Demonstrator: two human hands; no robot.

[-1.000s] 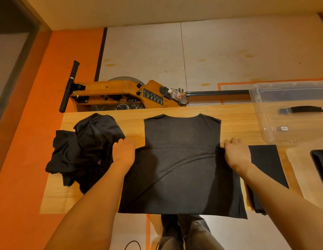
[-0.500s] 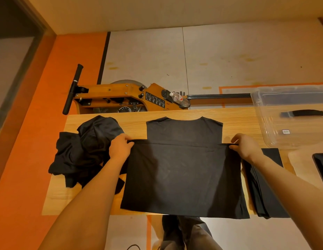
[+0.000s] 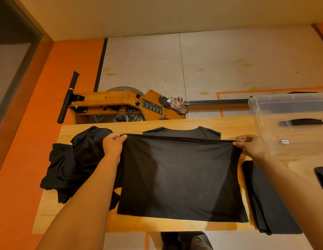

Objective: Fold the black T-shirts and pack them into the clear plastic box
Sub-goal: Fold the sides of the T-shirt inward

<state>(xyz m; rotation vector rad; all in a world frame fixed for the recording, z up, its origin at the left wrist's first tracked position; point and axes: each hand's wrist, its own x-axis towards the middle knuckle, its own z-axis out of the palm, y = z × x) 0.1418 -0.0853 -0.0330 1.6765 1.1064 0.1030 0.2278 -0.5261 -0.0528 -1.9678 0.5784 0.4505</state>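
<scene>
While I hold the folded edge of one black T-shirt off the table, my left hand pinches its left corner and my right hand pinches its right corner, each grip closed on cloth. The collar end lies flat on the wood beyond the lifted edge, and the near part lies flat towards me. I count three lots of black cloth: this shirt in the middle, one crumpled heap to its left, and one folded stack to its right; how many shirts the heap or stack holds I cannot tell. One clear plastic box stands at the far right, near my right hand. One rowing machine lies on the floor behind the table, with one bottle on it.
</scene>
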